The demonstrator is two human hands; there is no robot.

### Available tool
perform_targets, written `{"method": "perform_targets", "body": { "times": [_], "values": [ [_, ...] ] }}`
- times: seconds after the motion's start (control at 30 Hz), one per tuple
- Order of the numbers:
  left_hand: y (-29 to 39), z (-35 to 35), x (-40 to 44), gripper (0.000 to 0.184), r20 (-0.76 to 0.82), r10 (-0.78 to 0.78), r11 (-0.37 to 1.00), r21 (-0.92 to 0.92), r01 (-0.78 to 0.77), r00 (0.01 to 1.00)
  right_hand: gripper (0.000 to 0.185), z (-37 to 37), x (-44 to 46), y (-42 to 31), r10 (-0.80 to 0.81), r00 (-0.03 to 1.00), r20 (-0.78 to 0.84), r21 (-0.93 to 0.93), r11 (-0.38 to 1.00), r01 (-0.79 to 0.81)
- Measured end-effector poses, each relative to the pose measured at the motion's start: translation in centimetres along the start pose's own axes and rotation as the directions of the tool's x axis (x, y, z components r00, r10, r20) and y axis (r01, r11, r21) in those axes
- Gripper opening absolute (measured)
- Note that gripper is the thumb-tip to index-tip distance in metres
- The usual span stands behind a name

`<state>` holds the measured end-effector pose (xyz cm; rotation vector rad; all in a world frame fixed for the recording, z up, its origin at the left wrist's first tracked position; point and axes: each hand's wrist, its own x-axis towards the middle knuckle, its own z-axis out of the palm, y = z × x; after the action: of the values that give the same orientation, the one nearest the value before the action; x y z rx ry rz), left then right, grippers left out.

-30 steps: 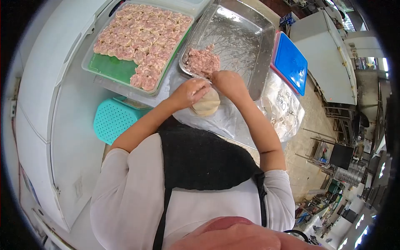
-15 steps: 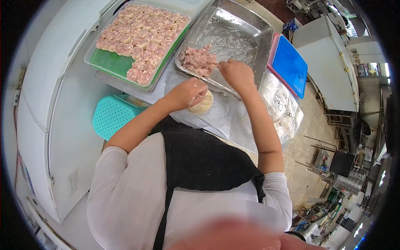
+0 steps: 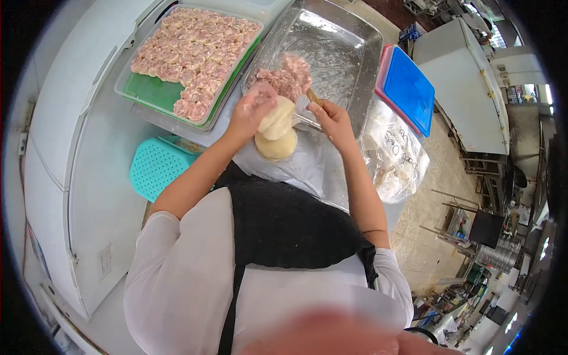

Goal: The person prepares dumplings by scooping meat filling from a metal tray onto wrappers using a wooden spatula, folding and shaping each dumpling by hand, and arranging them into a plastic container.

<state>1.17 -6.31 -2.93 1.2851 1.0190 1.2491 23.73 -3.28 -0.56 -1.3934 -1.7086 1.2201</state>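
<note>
"Left hand [image 3: 250, 107], right hand [image 3: 334, 121]: what is held?"
"A wrapper [image 3: 276, 118] above the stack [image 3: 277, 146]; a tool [image 3: 314, 97] beside meat [image 3: 273, 82] in the pan [image 3: 338, 59]."
"Handled how?"
"Wrapper best cupped loosely, tool moved gently."

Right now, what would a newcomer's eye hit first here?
Probably the tray at upper left, packed with rows of pink meat-filled pieces, a green patch showing at its near-left corner. Next, the bright blue lid right of the steel pan, and the perforated teal plastic at lower left. Centre: left hand with pale rounds, right hand with a tool near the pink mince.
</note>
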Motion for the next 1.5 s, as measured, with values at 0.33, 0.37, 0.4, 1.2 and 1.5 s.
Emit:
{"method": "perform_targets", "body": {
  "times": [0.33, 0.37, 0.4, 1.2, 1.5],
  "values": [
    [2.2, 0.5, -0.1, 0.03, 0.046, -0.081, 0.962, -0.256, 0.09, 0.996, 0.036, 3.6, -1.5, 0.1, 0.075, 0.991, -0.111, 0.16, 0.986, -0.056],
    [2.0, -0.1, 0.2, 0.03, -0.001, -0.035, 0.973, -0.227, 0.033, 0.999, 0.036, 3.3, -1.9, 0.3, 0.075, 0.99, -0.118, 0.158, 0.986, -0.056],
    [2.1, -0.9, 0.4, 0.03, 0.006, -0.032, 0.973, -0.229, 0.033, 0.999, 0.036, 2.9, -2.4, 0.4, 0.069, 0.989, -0.13, 0.025, 0.997, -0.066],
    [3.4, -0.3, 7.6, 0.047, 0.105, -0.372, 0.238, -0.95, 0.204, 0.922, 0.024, -0.3, -1.5, -4.5, -0.29, 0.955, -0.064, -0.593, 0.781, 0.198],
    [4.8, 1.1, 6.2, 0.059, -0.079, -0.493, 0.403, -0.903, 0.147, 0.867, 0.025, -2.1, -3.1, -8.1, -0.278, 0.95, 0.141, -0.782, 0.557, 0.279]
  ]
}}
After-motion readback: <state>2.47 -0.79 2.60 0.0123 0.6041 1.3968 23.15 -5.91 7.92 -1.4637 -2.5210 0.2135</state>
